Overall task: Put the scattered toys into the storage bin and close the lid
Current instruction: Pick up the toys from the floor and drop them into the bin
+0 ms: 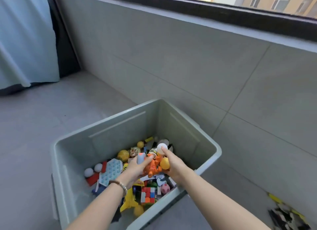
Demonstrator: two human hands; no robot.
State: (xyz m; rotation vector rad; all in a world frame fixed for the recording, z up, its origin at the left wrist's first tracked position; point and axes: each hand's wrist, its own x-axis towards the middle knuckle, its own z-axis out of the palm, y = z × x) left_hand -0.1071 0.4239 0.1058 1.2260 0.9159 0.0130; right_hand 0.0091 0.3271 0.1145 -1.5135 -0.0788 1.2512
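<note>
A pale green storage bin [109, 127] stands open on the floor, with no lid in view. Inside lie several toys: a blue pop-it board [111, 171], white balls [89, 171], a colour cube [147, 194], a pink ball [165, 188], yellow pieces. Both hands are over the bin. My left hand [137, 169] grips an orange toy figure [153, 166] and a small grey piece with a red tip [140, 158]. My right hand [173, 163] holds a white ball [161, 148] at the fingertips and a yellow ball [164, 163] against the palm.
The bin sits on grey floor tiles beside a grey tiled wall [188, 61] under a window. A blue curtain [25, 37] hangs at the far left. A few yellow, black and white toy pieces [286, 214] lie on the floor at the lower right.
</note>
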